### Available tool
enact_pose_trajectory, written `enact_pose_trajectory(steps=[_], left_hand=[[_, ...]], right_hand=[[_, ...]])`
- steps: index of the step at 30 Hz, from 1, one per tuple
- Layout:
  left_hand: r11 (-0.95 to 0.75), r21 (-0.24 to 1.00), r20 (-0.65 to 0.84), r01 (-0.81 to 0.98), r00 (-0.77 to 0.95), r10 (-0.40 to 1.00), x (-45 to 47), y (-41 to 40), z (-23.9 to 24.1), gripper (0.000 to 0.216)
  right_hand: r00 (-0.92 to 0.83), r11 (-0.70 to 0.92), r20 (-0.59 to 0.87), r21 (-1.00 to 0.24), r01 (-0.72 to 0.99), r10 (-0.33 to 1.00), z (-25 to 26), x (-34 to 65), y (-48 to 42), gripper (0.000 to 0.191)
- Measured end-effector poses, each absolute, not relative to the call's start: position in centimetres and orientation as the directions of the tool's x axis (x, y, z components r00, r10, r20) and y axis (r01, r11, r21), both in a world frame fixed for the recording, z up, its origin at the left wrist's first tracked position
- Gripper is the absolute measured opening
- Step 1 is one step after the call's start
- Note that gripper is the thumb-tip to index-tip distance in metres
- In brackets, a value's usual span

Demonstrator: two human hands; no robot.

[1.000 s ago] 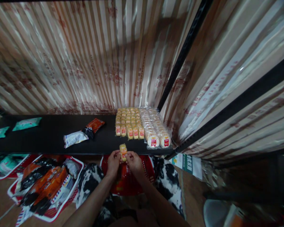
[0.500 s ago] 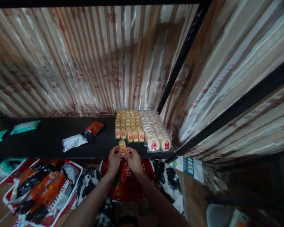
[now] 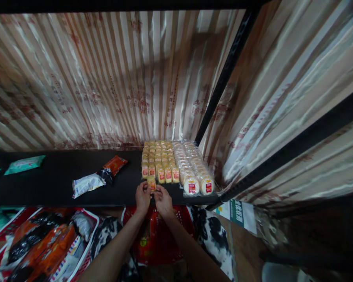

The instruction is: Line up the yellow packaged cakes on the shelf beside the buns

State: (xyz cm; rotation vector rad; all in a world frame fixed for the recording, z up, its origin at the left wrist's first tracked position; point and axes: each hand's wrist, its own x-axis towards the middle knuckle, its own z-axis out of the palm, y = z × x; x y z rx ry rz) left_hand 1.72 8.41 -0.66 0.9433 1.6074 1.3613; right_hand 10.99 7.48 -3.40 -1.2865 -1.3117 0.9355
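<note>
Between my two hands, upright over the front of the black shelf [image 3: 55, 176], is a small yellow packaged cake [image 3: 151, 183] with a red label. My left hand [image 3: 142, 197] grips its left side, fingers closed. On the other side, the fingers of my right hand [image 3: 164, 199] pinch its lower right edge. Just behind it stand rows of matching yellow packaged cakes [image 3: 161, 160], labels facing me. To their right are two rows of round white packaged cakes [image 3: 191, 186], also with red labels.
A white packet [image 3: 88, 184] and an orange-black packet [image 3: 114, 166] lie left on the shelf, with a green packet [image 3: 25, 164] farther left. Below are a red basket [image 3: 176, 256] between my knees and a white-rimmed basket [image 3: 91, 235] of packets. A black post [image 3: 226, 74] rises at right.
My view has tilted slightly, so the shelf sits lower in the picture. My hands and the held cake are now closer to the front of the yellow rows.
</note>
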Motion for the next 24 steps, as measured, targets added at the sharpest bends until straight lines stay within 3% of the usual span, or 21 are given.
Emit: enact_pose_trajectory(steps=[11, 17, 24], left_hand=[[0.12, 0.974, -0.019, 0.19, -0.465, 0.885, 1.5, 10.6, -0.7, 0.016], [0.13, 0.967, -0.024, 0.218, -0.432, 0.902, 1.8, 11.3, -0.5, 0.017], [0.133, 0.934, 0.021, 0.332, -0.421, 0.907, 1.6, 12.0, -0.2, 0.014]], right_hand=[[0.042, 0.244, 0.249, -0.965, 0.092, 0.968, -3.6, 10.6, 8.2, 0.041], [0.027, 0.304, 0.325, -0.907, 0.292, 0.945, -3.8, 11.5, 7.9, 0.042], [0.171, 0.3, 0.419, -0.83, 0.471, 0.892, -3.3, 12.7, 8.2, 0.04]])
